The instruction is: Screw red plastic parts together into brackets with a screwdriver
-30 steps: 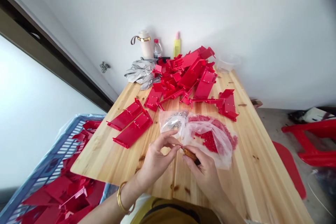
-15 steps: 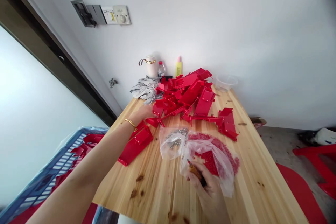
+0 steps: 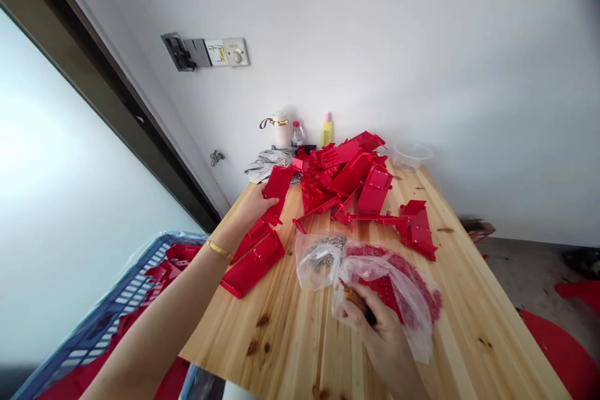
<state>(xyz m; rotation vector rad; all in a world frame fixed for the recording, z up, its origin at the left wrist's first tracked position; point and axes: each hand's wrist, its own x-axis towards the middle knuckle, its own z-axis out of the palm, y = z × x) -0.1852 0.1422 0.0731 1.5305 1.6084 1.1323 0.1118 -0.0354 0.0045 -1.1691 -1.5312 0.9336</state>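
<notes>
My left hand (image 3: 260,203) grips a flat red plastic panel (image 3: 279,184) by its edge, holding it raised at the left of a heap of similar red parts (image 3: 347,169). Just below that hand, two more red panels (image 3: 255,262) lie side by side on the wood. My right hand (image 3: 375,315) is closed around a screwdriver (image 3: 359,302) with an amber and black handle, its tip pointing up and left. Under and beside this hand is a clear bag of small red pieces (image 3: 382,278). A smaller bag of metal screws (image 3: 323,254) lies left of it.
A blue basket (image 3: 110,312) lined with plastic and holding red parts stands left of the wooden table (image 3: 290,350). Grey gloves (image 3: 265,164), a white cup (image 3: 281,131), a small bottle, a yellow tube and a clear bowl (image 3: 412,155) line the wall side. Red stools are at right.
My left hand has lifted a red panel away from the heap's left side, and it now stands raised. My right hand keeps the screwdriver over the bag. The view has shifted slightly.
</notes>
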